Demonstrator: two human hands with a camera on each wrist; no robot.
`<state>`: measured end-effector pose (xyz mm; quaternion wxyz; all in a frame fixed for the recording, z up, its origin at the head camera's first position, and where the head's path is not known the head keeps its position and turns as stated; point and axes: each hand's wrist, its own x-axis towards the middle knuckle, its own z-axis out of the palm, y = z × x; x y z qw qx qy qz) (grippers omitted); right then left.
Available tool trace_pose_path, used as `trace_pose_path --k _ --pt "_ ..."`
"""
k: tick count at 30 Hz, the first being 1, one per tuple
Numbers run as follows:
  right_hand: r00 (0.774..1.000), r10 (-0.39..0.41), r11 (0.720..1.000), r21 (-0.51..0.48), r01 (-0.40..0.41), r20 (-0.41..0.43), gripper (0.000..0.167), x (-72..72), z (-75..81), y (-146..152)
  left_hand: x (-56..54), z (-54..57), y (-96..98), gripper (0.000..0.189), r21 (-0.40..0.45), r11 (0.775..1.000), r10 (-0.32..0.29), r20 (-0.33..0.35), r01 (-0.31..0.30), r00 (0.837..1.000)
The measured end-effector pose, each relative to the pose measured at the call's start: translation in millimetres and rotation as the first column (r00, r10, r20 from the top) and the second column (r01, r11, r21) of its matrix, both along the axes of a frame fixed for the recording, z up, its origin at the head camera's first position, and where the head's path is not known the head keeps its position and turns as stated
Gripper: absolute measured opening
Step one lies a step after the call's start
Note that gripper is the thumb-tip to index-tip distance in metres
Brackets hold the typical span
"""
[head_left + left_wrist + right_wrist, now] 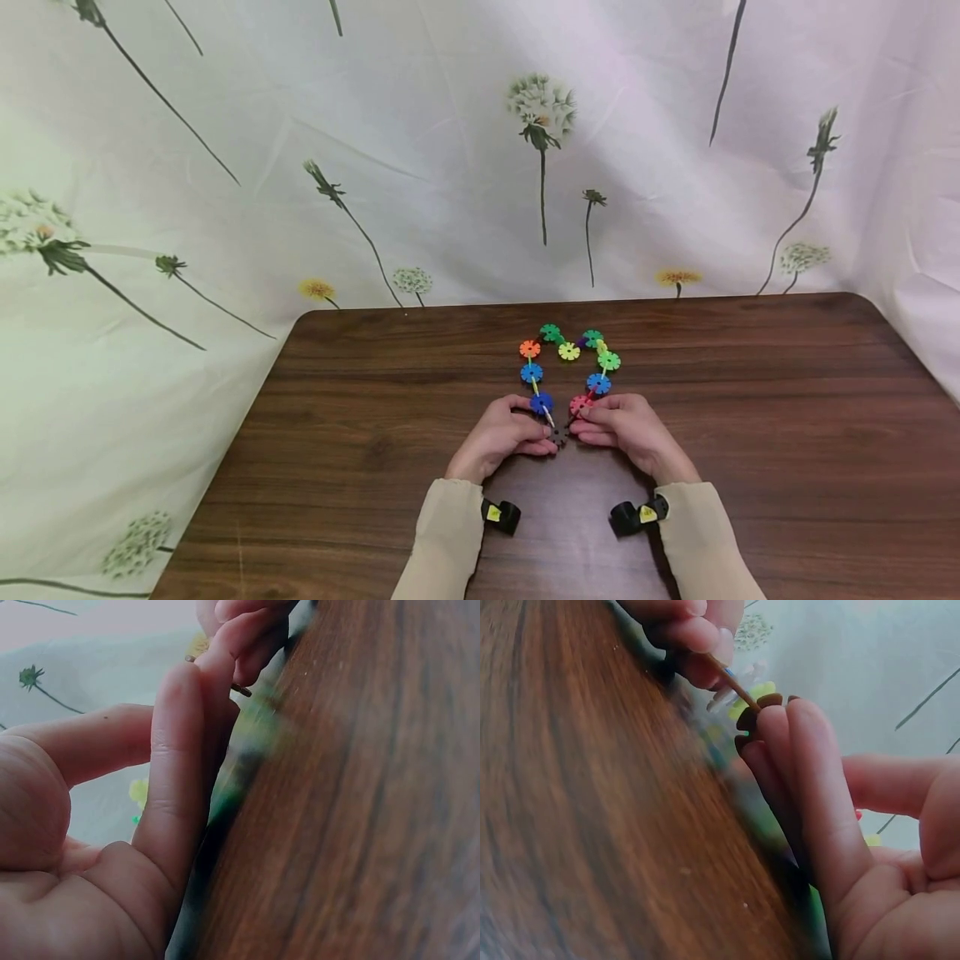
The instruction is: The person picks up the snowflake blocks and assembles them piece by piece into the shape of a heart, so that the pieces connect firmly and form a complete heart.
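Observation:
Notched plastic snowflake discs are joined into a heart-shaped chain, with a blue disc (542,403) low on its left side and a red disc (581,405) low on its right. At the bottom point, my left hand (510,429) pinches a flat-lying dark brown disc (558,435). My right hand (626,429) pinches a second brown disc (746,724), tilted on edge below the red one. The flat disc's edge meets the notched rim of the second in the right wrist view; whether they are locked together I cannot tell. Fingers hide part of both discs.
The chain's upper part, with a yellow disc (569,352) in its dip and a green disc (550,333) at upper left, lies on the brown wooden table (375,467). A dandelion-print cloth (450,167) hangs behind the table. Black straps circle both wrists.

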<state>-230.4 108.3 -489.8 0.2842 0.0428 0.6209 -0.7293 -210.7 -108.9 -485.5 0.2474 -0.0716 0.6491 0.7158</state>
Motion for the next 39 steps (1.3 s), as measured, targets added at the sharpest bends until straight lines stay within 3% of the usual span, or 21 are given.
trace_pose_path --k 17,27,39 --pt "1.000 -0.005 1.000 -0.014 0.005 0.012 0.030 0.4 -0.9 -0.2 -0.5 0.5 2.9 0.052 0.000 1.000 0.031 -0.016 -0.031 0.999" --pt "0.999 -0.043 0.996 -0.078 0.045 0.029 0.032 -0.1 -0.6 -1.1 -0.4 0.6 4.9 0.057 0.021 0.998 0.061 -0.008 -0.061 0.998" --pt "0.997 -0.080 0.993 -0.088 0.082 0.018 0.013 1.0 -2.2 -3.5 -0.3 -0.1 6.7 0.056 0.044 0.996 0.084 0.001 -0.084 0.997"
